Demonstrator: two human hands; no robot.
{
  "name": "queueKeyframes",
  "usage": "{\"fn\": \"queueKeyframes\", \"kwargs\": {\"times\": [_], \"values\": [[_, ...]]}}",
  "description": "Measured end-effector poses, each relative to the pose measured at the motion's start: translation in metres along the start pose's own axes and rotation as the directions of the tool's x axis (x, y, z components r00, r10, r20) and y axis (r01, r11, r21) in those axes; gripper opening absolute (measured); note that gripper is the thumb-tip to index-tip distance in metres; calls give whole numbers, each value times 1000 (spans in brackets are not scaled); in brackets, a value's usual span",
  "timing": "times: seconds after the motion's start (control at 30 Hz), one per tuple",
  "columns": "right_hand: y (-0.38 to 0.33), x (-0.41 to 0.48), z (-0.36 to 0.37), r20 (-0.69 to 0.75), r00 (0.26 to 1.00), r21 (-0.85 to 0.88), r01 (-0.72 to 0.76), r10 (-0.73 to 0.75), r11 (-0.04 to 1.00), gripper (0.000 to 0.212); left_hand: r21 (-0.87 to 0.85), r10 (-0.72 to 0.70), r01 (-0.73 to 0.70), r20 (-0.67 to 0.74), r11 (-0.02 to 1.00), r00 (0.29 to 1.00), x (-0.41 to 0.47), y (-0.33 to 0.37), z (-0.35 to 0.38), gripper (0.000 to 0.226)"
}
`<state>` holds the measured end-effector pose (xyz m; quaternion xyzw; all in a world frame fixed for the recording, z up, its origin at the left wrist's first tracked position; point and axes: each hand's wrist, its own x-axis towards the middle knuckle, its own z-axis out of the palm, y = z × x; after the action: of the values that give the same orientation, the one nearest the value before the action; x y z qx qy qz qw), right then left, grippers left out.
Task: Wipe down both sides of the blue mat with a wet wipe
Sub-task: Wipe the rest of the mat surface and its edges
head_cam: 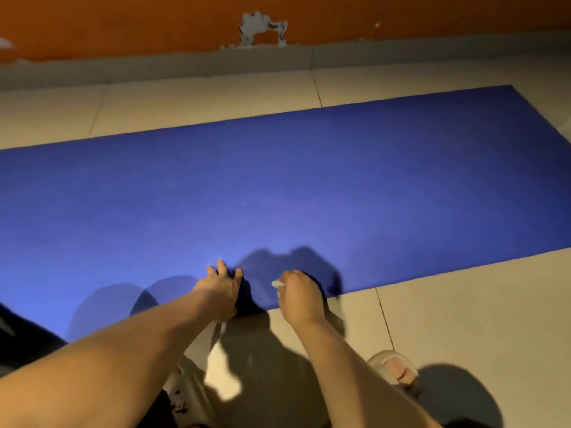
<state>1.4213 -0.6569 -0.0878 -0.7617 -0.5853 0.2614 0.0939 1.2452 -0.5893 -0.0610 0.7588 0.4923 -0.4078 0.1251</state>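
Bracing the blue mat (309, 180) flat on the tiled floor (463, 319), the left hand (221, 290) presses its near edge with fingers spread, likely to stop it sliding, while the right hand (298, 293) curls round a bunched wet wipe (277, 284) at that same edge

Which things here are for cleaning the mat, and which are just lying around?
For the job: blue mat; wet wipe, held in the right hand; left hand, resting on the mat near its edge.

Just there: slipper on a foot; tiled floor; orange wall with a chipped patch.
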Motion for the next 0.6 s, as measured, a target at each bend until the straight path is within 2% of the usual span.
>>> {"fn": "queueKeyframes", "kwargs": {"times": [0.07, 0.2, 0.3, 0.4, 0.43, 0.47, 0.6], "values": [[22, 9, -11, -18, 997, -47, -75, 74, 996, 21, -17, 5, -5, 19, 1000, 1000, 0, -2, -3, 104], [54, 23, -39, -105, 963, -29, -252, 248, 967, 20, -14, -1, 3, 113, 1000, 994, -2, -5, -11, 117], [68, 32, -49, -140, 937, 99, -308, 320, 946, 19, 6, -12, 11, 108, 1000, 994, 2, 0, -12, 119], [64, 31, -43, -161, 944, 134, -269, 289, 954, 7, 17, 14, -15, 46, 1000, 999, 7, -1, -9, 119], [61, 28, -40, -193, 951, 95, -228, 243, 969, 4, 5, 23, -23, 25, 1000, 999, 7, -3, -5, 119], [56, 27, -37, -230, 946, 70, -217, 228, 974, 10, -15, 28, -28, 7, 999, 1000, 7, -5, 1, 118], [21, 10, -10, -184, 970, 112, -139, 158, 984, 5, -9, 44, -45, -66, 999, 997, 3, -8, 13, 118]]}}
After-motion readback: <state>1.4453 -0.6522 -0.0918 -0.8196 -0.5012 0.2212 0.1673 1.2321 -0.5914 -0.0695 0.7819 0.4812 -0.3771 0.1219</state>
